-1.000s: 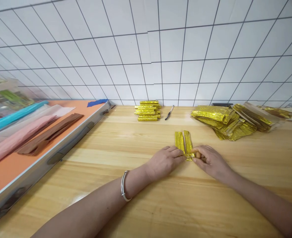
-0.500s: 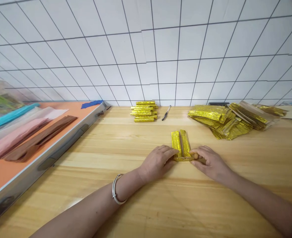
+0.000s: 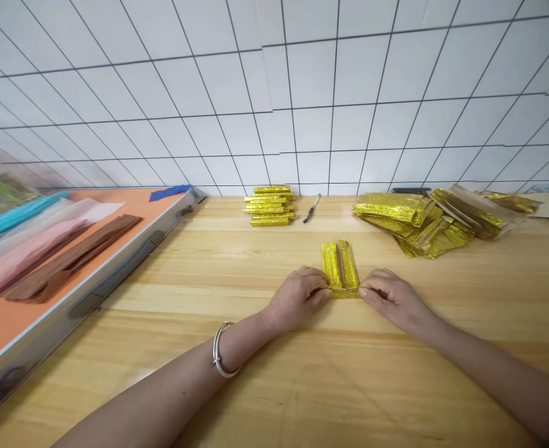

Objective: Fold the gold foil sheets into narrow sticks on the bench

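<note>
A gold foil piece (image 3: 340, 266), folded into two long flaps side by side, lies on the wooden table (image 3: 274, 348) in front of me. My left hand (image 3: 297, 297) pinches its near left corner. My right hand (image 3: 391, 300) pinches its near right corner, fingers curled on the foil's near edge. A silver bangle sits on my left wrist.
A neat stack of folded gold pieces (image 3: 269, 206) stands at the back by the tiled wall, with a black pen (image 3: 312, 208) beside it. A loose heap of gold foil sheets (image 3: 436, 219) lies at the back right. An orange tray (image 3: 45, 274) with pink, brown and blue strips is at the left.
Both hands have closed in on the foil's near end and now pinch its two corners. The view has shifted slightly.
</note>
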The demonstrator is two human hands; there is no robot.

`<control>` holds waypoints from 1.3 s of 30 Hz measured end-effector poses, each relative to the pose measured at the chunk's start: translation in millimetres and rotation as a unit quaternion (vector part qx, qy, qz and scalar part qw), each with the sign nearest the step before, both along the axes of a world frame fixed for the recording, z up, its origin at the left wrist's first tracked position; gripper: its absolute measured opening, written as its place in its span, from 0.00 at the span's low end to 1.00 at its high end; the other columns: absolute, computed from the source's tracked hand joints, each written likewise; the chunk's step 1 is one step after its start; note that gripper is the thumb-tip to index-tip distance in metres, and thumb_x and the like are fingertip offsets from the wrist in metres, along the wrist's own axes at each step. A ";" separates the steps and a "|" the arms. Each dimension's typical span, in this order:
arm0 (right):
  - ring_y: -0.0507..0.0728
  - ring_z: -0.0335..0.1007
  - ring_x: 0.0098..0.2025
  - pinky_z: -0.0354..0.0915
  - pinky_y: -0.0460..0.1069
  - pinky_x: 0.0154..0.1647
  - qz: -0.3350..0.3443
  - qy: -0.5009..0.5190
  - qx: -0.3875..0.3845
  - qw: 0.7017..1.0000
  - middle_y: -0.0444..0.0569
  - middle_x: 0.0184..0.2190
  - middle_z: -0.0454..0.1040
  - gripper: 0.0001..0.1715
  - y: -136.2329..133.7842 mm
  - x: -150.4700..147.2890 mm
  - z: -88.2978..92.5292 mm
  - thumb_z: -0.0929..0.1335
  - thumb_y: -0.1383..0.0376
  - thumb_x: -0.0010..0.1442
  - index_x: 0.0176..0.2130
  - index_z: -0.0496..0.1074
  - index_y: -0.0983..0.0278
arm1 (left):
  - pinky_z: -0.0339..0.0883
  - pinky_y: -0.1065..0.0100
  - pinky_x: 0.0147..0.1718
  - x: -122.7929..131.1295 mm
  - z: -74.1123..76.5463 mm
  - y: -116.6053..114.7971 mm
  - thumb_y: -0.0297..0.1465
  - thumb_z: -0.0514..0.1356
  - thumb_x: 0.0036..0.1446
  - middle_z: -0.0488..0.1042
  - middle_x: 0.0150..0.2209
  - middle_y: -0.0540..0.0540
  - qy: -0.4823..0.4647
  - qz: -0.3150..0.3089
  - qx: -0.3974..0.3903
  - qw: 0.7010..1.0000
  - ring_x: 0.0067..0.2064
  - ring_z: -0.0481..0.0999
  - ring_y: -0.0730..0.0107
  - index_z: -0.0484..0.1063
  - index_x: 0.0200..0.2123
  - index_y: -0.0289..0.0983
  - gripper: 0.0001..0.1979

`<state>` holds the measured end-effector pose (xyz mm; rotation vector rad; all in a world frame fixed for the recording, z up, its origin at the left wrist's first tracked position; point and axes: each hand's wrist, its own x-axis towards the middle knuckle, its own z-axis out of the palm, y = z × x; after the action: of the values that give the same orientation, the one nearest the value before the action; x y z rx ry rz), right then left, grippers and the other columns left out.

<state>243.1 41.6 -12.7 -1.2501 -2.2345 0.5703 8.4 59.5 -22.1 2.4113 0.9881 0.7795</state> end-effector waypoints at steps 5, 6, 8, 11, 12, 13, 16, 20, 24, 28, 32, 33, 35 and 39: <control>0.54 0.62 0.31 0.58 0.49 0.33 -0.023 0.007 0.003 1.000 0.44 0.24 0.66 0.10 -0.1 -1.0 -1.3 0.63 0.63 0.59 0.26 0.67 0.61 | 0.64 0.65 0.44 1.3 -4.9 0.5 0.29 0.56 0.57 0.73 0.39 0.45 -0.003 0.022 0.001 1.000 0.42 0.70 0.68 0.71 0.31 0.36 0.06; 0.54 0.62 0.31 0.58 0.49 0.33 -0.024 0.009 0.002 1.000 0.44 0.24 0.66 0.10 0.1 -1.0 -1.6 0.63 0.63 0.58 0.26 0.66 0.62 | 0.64 0.65 0.44 1.2 -5.7 0.7 0.29 0.56 0.57 0.73 0.39 0.45 -0.004 0.022 -0.001 1.000 0.42 0.70 0.68 0.71 0.30 0.35 0.06; 0.54 0.62 0.31 0.58 0.49 0.33 -0.023 0.010 0.000 1.000 0.43 0.24 0.66 0.10 0.6 -0.9 -2.0 0.64 0.63 0.58 0.25 0.66 0.62 | 0.64 0.65 0.44 1.0 -6.5 1.0 0.28 0.56 0.56 0.73 0.39 0.45 -0.005 0.023 -0.004 1.000 0.42 0.70 0.68 0.71 0.30 0.35 0.05; 0.54 0.62 0.31 0.58 0.49 0.33 -0.021 0.006 0.001 1.000 0.44 0.24 0.65 0.10 1.5 -1.1 -1.9 0.64 0.64 0.58 0.25 0.66 0.62 | 0.64 0.65 0.44 1.1 -5.8 1.3 0.28 0.56 0.56 0.72 0.39 0.45 -0.009 0.022 -0.007 1.000 0.42 0.70 0.68 0.71 0.30 0.35 0.05; 0.54 0.62 0.31 0.58 0.49 0.33 -0.020 0.005 0.002 1.000 0.44 0.24 0.65 0.10 1.7 -1.2 -1.7 0.64 0.64 0.58 0.25 0.66 0.62 | 0.64 0.65 0.44 1.3 -5.3 1.3 0.28 0.56 0.56 0.72 0.39 0.45 -0.009 0.022 -0.007 1.000 0.42 0.70 0.68 0.71 0.29 0.35 0.05; 0.54 0.61 0.31 0.58 0.49 0.33 -0.020 0.004 0.004 1.000 0.44 0.24 0.65 0.10 1.8 -1.4 -1.5 0.64 0.64 0.57 0.25 0.66 0.62 | 0.64 0.65 0.44 1.7 -4.6 1.4 0.28 0.56 0.56 0.72 0.39 0.44 -0.008 0.022 -0.008 1.000 0.42 0.70 0.67 0.71 0.29 0.36 0.05; 0.54 0.61 0.31 0.58 0.49 0.33 -0.021 -0.007 0.011 1.000 0.44 0.24 0.65 0.10 1.6 -2.2 -1.1 0.64 0.64 0.57 0.25 0.65 0.62 | 0.64 0.65 0.44 2.6 -3.6 1.5 0.29 0.56 0.56 0.72 0.38 0.45 -0.005 0.026 -0.006 1.000 0.42 0.70 0.68 0.71 0.29 0.36 0.05; 0.55 0.61 0.31 0.57 0.49 0.33 -0.022 -0.026 0.028 0.999 0.44 0.24 0.66 0.09 1.0 -3.0 -2.4 0.64 0.64 0.57 0.25 0.65 0.62 | 0.64 0.64 0.43 3.2 -5.9 1.6 0.29 0.58 0.54 0.71 0.38 0.44 -0.007 0.040 0.003 0.999 0.42 0.69 0.67 0.69 0.26 0.35 0.06; 0.55 0.60 0.31 0.56 0.50 0.33 -0.025 -0.054 0.046 0.997 0.45 0.25 0.66 0.08 1.1 -3.4 -4.6 0.63 0.65 0.57 0.26 0.65 0.62 | 0.64 0.63 0.43 3.9 -8.8 1.6 0.28 0.59 0.53 0.71 0.38 0.44 -0.004 0.047 0.017 0.999 0.42 0.69 0.66 0.67 0.24 0.35 0.07; 0.55 0.60 0.32 0.56 0.50 0.33 -0.027 -0.077 0.057 0.995 0.45 0.25 0.65 0.07 1.6 -3.9 -5.9 0.64 0.65 0.57 0.26 0.64 0.62 | 0.64 0.64 0.43 5.2 -8.1 0.8 0.27 0.59 0.51 0.70 0.38 0.44 -0.001 0.046 0.023 0.999 0.41 0.69 0.66 0.65 0.22 0.35 0.08; 0.55 0.59 0.32 0.56 0.50 0.34 -0.025 -0.087 0.058 0.994 0.45 0.25 0.65 0.08 1.5 -4.7 -5.1 0.64 0.66 0.57 0.26 0.63 0.62 | 0.64 0.64 0.42 6.8 -6.7 0.0 0.26 0.59 0.50 0.70 0.37 0.45 0.002 0.052 0.025 0.998 0.41 0.69 0.67 0.65 0.22 0.35 0.07; 0.56 0.59 0.32 0.56 0.50 0.34 -0.026 -0.089 0.059 0.994 0.45 0.25 0.65 0.08 1.4 -5.0 -4.6 0.64 0.66 0.57 0.26 0.62 0.61 | 0.64 0.64 0.42 7.2 -6.6 0.0 0.26 0.59 0.50 0.70 0.37 0.45 0.002 0.054 0.026 0.998 0.41 0.68 0.67 0.65 0.22 0.35 0.06; 0.56 0.59 0.32 0.56 0.50 0.34 -0.029 -0.094 0.061 0.993 0.45 0.25 0.65 0.08 1.3 -5.3 -3.9 0.64 0.66 0.56 0.26 0.62 0.61 | 0.64 0.64 0.41 7.8 -6.3 -0.1 0.26 0.58 0.50 0.70 0.37 0.45 0.005 0.054 0.029 0.998 0.40 0.68 0.66 0.65 0.23 0.36 0.06; 0.56 0.59 0.32 0.56 0.51 0.34 -0.028 -0.100 0.063 0.993 0.45 0.26 0.66 0.06 1.1 -5.3 -3.7 0.64 0.66 0.55 0.27 0.63 0.61 | 0.64 0.64 0.41 8.6 -6.4 -0.8 0.25 0.57 0.50 0.70 0.36 0.45 0.022 0.054 0.043 0.997 0.40 0.68 0.66 0.65 0.23 0.36 0.05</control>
<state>237.9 42.7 -16.3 -1.3507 -2.3494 0.2889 16.9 58.7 -28.4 2.4734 1.1306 0.8254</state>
